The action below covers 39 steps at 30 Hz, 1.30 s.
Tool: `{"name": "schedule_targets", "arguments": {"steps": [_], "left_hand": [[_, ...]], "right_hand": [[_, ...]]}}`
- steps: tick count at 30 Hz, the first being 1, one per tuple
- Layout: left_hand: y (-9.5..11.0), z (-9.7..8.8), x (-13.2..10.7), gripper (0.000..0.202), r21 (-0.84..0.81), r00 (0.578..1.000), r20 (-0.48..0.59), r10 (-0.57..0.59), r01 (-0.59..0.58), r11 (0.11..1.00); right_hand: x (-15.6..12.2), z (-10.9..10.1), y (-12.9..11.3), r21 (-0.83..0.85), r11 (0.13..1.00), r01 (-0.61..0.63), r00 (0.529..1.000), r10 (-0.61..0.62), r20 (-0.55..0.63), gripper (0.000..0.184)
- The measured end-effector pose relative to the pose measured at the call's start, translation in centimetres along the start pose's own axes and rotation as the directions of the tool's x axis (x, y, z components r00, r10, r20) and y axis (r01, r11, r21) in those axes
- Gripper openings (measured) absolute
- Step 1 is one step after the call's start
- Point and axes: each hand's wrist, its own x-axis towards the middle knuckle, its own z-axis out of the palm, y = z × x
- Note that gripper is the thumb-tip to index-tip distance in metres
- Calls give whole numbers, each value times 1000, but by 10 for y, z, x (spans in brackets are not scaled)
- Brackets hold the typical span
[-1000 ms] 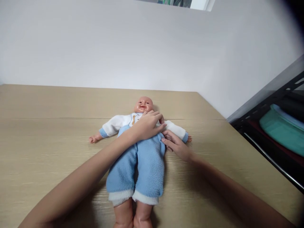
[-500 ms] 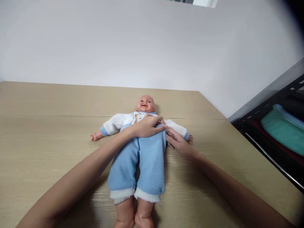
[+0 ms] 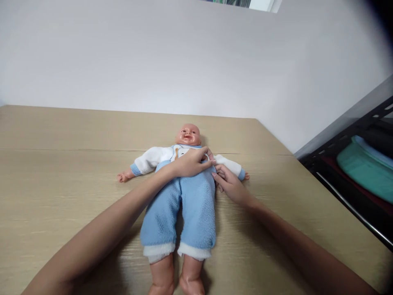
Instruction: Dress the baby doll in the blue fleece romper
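A baby doll [image 3: 188, 135] lies on its back on a wooden table [image 3: 61, 184], head toward the wall, arms spread. It wears a white top with blue cuffs and fluffy blue trousers [image 3: 190, 213] with white hems. My left hand [image 3: 192, 163] lies across the doll's chest at the trouser waistband, fingers curled onto the cloth. My right hand [image 3: 229, 185] pinches the waistband at the doll's side, just under its arm. The bare legs run off the lower edge.
A pale wall rises behind the table. At the right stands a dark metal rack [image 3: 353, 164] holding a teal object [image 3: 365, 168]. The table's right edge runs diagonally beside the rack.
Both hands stay at the doll's waist; the waistband has crept slightly up the body. The doll sits a little lower and to the right in view.
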Motion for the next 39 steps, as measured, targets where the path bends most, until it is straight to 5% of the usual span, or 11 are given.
{"name": "schedule_targets", "arguments": {"steps": [3, 6, 9, 11, 18, 25, 31, 34, 39], "left_hand": [[-1, 1, 0, 25, 13, 1000, 10, -1, 0, 1000], [-5, 2, 1, 27, 38, 998, -30, 55, -54, 998], [-8, 4, 3, 26, 123, 986, -73, 151, -141, 982], [-8, 4, 4, 27, 181, 976, -91, 196, -177, 967], [4, 2, 13, 31, 291, 988, 9, 157, -153, 945], [-2, 20, 25, 80, 295, 994, 17, 106, -106, 949], [-4, 28, 18, 33, 295, 985, -65, 157, -131, 946], [-6, 24, 14, 27, 170, 972, -173, 158, -129, 977], [-10, 15, 7, 42, -174, 943, -325, 73, -136, 975]], "right_hand": [[-7, -2, -6, -265, 956, 127, 982, -158, -99, 13], [-14, -15, -12, -544, 820, 179, 939, -308, -156, 15], [-16, -41, -12, -755, 613, 232, 882, -460, -102, 21], [-14, -62, -5, -793, 560, 239, 878, -473, -69, 31], [-7, -106, 20, -602, 774, 197, 972, -234, 18, 54], [-19, -70, -23, -352, 909, 222, 903, -328, -277, 59], [-22, -49, -15, -283, 931, 231, 918, -305, -253, 74], [-19, -55, 7, -426, 878, 220, 946, -299, -126, 84], [-17, -50, 15, -589, 749, 303, 953, -244, 181, 55]]}}
